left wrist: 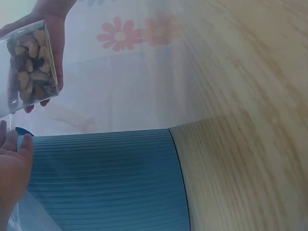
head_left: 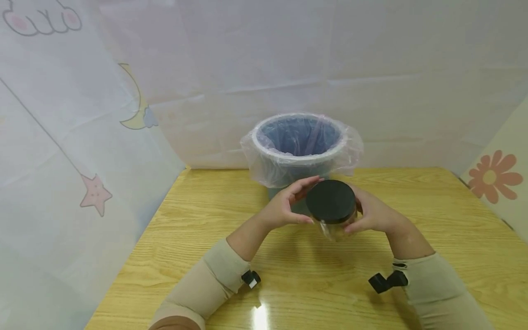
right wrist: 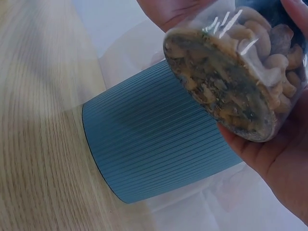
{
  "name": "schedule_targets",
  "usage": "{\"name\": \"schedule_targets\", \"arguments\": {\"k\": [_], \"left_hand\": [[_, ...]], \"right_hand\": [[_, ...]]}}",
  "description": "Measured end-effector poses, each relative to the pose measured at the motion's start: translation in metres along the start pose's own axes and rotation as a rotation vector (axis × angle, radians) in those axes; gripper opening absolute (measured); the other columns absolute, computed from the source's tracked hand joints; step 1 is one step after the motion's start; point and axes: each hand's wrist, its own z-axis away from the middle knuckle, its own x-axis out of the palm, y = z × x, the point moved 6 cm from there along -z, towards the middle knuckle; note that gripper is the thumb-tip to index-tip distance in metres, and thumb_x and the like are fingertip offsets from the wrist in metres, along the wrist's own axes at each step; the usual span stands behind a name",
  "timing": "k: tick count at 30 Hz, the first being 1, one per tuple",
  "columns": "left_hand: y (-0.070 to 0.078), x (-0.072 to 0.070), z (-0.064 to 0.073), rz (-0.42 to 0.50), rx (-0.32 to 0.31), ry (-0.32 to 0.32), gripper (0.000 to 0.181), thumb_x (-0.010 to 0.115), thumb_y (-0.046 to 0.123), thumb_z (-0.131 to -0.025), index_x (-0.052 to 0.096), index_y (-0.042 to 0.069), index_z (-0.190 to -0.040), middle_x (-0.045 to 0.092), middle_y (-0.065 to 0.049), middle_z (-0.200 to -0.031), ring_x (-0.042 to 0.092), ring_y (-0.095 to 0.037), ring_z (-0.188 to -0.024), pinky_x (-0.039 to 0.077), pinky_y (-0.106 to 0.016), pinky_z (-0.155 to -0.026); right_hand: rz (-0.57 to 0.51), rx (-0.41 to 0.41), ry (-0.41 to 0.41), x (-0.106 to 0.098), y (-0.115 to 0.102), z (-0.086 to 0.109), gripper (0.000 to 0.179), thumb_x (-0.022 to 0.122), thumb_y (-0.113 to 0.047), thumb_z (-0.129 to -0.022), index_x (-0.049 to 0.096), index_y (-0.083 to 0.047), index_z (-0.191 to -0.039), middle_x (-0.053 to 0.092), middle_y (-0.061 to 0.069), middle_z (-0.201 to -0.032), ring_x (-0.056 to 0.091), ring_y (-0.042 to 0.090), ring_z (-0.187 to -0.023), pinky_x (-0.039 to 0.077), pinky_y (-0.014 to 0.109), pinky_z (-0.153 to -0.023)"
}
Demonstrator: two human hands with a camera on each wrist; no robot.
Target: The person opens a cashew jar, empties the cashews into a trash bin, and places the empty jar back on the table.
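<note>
Black lid (head_left: 331,200) up, brace transparent cylindrical jar (right wrist: 221,84) from both sides above wood-grain table (head_left: 194,224), near ribbed blue bin (right wrist: 144,130); clamped in right hand (head_left: 376,211), beside spread left hand (head_left: 284,208), perhaps touching.

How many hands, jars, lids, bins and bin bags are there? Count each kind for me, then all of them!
Hands: 2 (left hand, right hand)
Jars: 1 (clear jar)
Lids: 1 (black lid)
Bins: 1 (blue bin)
Bin bags: 1 (see-through bag)
Total: 6
</note>
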Motion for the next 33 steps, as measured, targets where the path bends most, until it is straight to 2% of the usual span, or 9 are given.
{"name": "schedule_targets", "arguments": {"k": [5, 10, 12, 15, 19, 22, 27, 30, 33], "left_hand": [[0.003, 0.002, -0.001, 0.040, 0.047, -0.042, 0.100, 0.069, 0.042, -0.075, 0.016, -0.014, -0.139, 0.023, -0.033, -0.141, 0.028, -0.035, -0.132, 0.023, -0.044, -0.108], [0.005, 0.004, -0.003, 0.050, 0.054, -0.058, 0.106, 0.067, 0.048, -0.073, 0.014, -0.016, -0.138, 0.022, -0.035, -0.140, 0.027, -0.036, -0.132, 0.024, -0.042, -0.108], [0.001, 0.005, -0.003, 0.060, 0.049, -0.070, 0.102, 0.069, 0.043, -0.074, 0.014, -0.014, -0.139, 0.022, -0.033, -0.141, 0.029, -0.031, -0.133, 0.025, -0.040, -0.107], [-0.004, 0.007, -0.003, 0.070, 0.037, -0.088, 0.087, 0.071, 0.012, -0.078, 0.015, -0.011, -0.141, 0.024, -0.030, -0.142, 0.033, -0.025, -0.131, 0.027, -0.040, -0.107], [-0.002, 0.011, -0.004, 0.083, 0.035, -0.106, 0.092, 0.068, -0.021, -0.066, 0.015, -0.011, -0.141, 0.027, -0.030, -0.140, 0.036, -0.019, -0.128, 0.028, -0.043, -0.106], [0.003, 0.013, -0.004, 0.091, 0.037, -0.112, 0.091, 0.068, -0.021, -0.066, 0.016, -0.012, -0.140, 0.028, -0.032, -0.139, 0.038, -0.015, -0.126, 0.029, -0.044, -0.105], [0.006, 0.014, -0.004, 0.104, 0.043, -0.115, 0.087, 0.072, 0.010, -0.076, 0.016, -0.013, -0.139, 0.029, -0.034, -0.137, 0.039, -0.013, -0.125, 0.030, -0.044, -0.104], [0.007, 0.014, -0.005, 0.106, 0.052, -0.109, 0.098, 0.071, 0.037, -0.074, 0.018, -0.014, -0.138, 0.029, -0.035, -0.135, 0.040, -0.012, -0.124, 0.030, -0.043, -0.104], [0.008, 0.015, -0.005, 0.092, 0.057, -0.099, 0.103, 0.071, 0.046, -0.072, 0.019, -0.015, -0.137, 0.031, -0.036, -0.133, 0.041, -0.011, -0.123, 0.031, -0.042, -0.104]], "right_hand": [[-0.039, -0.014, -0.027, 0.001, -0.002, 0.000, 0.091, 0.079, 0.004, -0.063, 0.028, 0.005, -0.138, 0.046, -0.003, -0.133, 0.047, 0.012, -0.119, 0.039, 0.023, -0.094], [-0.068, -0.028, -0.054, 0.003, -0.001, 0.000, 0.090, 0.079, -0.001, -0.065, 0.027, 0.006, -0.138, 0.045, -0.001, -0.134, 0.045, 0.013, -0.120, 0.038, 0.024, -0.095], [-0.077, -0.023, -0.072, 0.004, 0.000, 0.001, 0.091, 0.080, -0.005, -0.067, 0.025, 0.006, -0.139, 0.044, -0.002, -0.135, 0.044, 0.012, -0.121, 0.037, 0.024, -0.096], [-0.089, -0.074, -0.092, 0.006, -0.001, 0.000, 0.090, 0.078, -0.004, -0.067, 0.025, 0.007, -0.139, 0.043, 0.003, -0.136, 0.043, 0.014, -0.122, 0.037, 0.024, -0.096], [-0.107, -0.120, -0.115, 0.009, -0.002, -0.002, 0.089, 0.077, -0.007, -0.069, 0.024, 0.007, -0.139, 0.041, 0.010, -0.137, 0.041, 0.017, -0.123, 0.036, 0.024, -0.097], [-0.117, -0.117, -0.127, 0.009, -0.002, -0.002, 0.089, 0.077, -0.012, -0.072, 0.022, 0.007, -0.140, 0.039, 0.010, -0.138, 0.040, 0.018, -0.124, 0.035, 0.025, -0.097], [-0.113, -0.117, -0.130, 0.009, -0.002, -0.002, 0.089, 0.076, -0.016, -0.074, 0.021, 0.007, -0.140, 0.039, 0.009, -0.139, 0.039, 0.017, -0.125, 0.035, 0.025, -0.097], [-0.112, -0.123, -0.134, 0.009, -0.003, -0.002, 0.089, 0.076, -0.019, -0.075, 0.022, 0.007, -0.140, 0.039, 0.010, -0.139, 0.039, 0.017, -0.125, 0.035, 0.025, -0.098], [-0.116, -0.130, -0.139, 0.009, -0.004, -0.003, 0.087, 0.076, -0.019, -0.075, 0.023, 0.008, -0.139, 0.040, 0.010, -0.138, 0.040, 0.018, -0.124, 0.035, 0.025, -0.098]]}}
